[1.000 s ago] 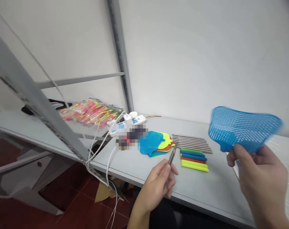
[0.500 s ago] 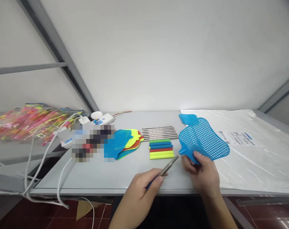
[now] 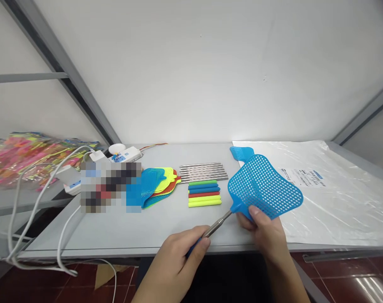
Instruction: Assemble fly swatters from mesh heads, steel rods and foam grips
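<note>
In my left hand (image 3: 182, 256) is a metal telescopic rod (image 3: 215, 226), its blue grip mostly covered by my fingers. My right hand (image 3: 264, 229) pinches the lower edge of a blue fly swatter head (image 3: 264, 185) with a perforated face. The rod's tip meets the neck of this head; how deep it sits inside cannot be seen. Beyond my hands lie several coloured grip sleeves (image 3: 204, 195) in green, blue, red and yellow. Behind them is a row of metal rods (image 3: 203, 171). A fanned stack of swatter heads (image 3: 160, 185) in blue, yellow and red rests to the left.
A white plastic package (image 3: 330, 214) with a label covers the table's right side, another blue swatter (image 3: 241, 153) lying at its far corner. At left are a power strip (image 3: 130, 155), looping white cables (image 3: 36, 202) and a bag of colourful items (image 3: 36, 160). One patch is pixelated.
The rod tip and the blue swatter head's neck, apart before, are now together. The whole scene has shifted slightly left in view.
</note>
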Action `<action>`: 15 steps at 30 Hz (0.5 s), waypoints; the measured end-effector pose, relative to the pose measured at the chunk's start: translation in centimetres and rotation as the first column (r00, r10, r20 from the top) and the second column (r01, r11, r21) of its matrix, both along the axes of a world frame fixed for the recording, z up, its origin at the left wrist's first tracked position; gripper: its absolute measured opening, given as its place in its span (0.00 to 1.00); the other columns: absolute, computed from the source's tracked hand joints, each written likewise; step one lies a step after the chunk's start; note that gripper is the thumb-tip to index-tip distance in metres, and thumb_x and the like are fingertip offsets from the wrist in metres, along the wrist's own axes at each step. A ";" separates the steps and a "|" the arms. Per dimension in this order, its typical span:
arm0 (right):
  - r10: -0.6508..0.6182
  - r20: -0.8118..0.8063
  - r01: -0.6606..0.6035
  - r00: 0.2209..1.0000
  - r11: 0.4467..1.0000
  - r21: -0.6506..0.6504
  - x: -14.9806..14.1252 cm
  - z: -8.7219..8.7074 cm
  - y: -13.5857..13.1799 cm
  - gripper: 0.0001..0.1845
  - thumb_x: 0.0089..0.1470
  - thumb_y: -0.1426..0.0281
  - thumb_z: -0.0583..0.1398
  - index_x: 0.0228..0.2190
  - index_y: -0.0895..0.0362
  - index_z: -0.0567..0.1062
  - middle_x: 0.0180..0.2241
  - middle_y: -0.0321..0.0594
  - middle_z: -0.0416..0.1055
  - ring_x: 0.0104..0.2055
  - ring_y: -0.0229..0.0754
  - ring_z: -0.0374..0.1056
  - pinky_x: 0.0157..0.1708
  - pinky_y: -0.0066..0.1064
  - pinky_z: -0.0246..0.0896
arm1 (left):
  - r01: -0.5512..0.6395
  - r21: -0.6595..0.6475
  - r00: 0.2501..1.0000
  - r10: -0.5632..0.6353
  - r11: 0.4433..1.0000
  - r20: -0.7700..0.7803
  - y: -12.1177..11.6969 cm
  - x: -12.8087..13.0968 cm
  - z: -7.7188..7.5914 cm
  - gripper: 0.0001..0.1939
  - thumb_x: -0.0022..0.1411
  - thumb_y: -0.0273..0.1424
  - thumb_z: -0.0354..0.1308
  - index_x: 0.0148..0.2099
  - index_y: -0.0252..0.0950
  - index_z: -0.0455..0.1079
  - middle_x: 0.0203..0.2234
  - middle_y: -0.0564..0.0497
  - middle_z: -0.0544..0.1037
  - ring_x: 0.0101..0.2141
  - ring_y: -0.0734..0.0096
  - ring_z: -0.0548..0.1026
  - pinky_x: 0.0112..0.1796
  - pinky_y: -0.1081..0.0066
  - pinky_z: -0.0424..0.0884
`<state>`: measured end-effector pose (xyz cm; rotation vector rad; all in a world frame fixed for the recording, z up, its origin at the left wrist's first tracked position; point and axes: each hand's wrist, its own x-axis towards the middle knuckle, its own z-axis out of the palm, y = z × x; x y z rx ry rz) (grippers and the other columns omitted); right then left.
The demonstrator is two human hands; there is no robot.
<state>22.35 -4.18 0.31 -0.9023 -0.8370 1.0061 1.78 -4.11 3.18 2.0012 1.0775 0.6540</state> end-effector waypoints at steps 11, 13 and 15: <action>0.089 -0.019 -0.089 0.996 0.996 -0.019 1.5 0.3 -0.8 0.18 0.56 0.61 0.61 0.22 0.54 0.60 0.20 0.28 0.49 0.19 0.32 0.43 0.17 0.27 0.42 | -0.060 0.003 0.998 0.060 0.998 0.031 -1.4 0.8 0.4 0.13 0.68 0.38 0.52 0.51 0.53 0.74 0.37 0.58 0.82 0.36 0.67 0.78 0.36 0.76 0.68; -0.005 -0.008 0.005 1.000 0.999 -0.036 0.9 0.8 -0.8 0.19 0.56 0.59 0.61 0.23 0.54 0.61 0.21 0.29 0.51 0.19 0.32 0.44 0.17 0.27 0.44 | -0.048 0.018 0.998 0.047 0.999 0.035 -1.3 0.8 0.4 0.13 0.67 0.38 0.54 0.51 0.54 0.74 0.39 0.58 0.82 0.38 0.66 0.78 0.39 0.76 0.68; -0.061 -0.001 0.060 0.998 0.997 -0.043 0.4 1.3 -0.8 0.19 0.55 0.59 0.62 0.23 0.54 0.61 0.21 0.29 0.51 0.20 0.32 0.45 0.17 0.26 0.44 | -0.049 0.025 0.997 0.047 0.999 0.057 -1.3 0.7 0.4 0.12 0.66 0.38 0.54 0.50 0.53 0.75 0.38 0.57 0.82 0.38 0.65 0.78 0.40 0.75 0.68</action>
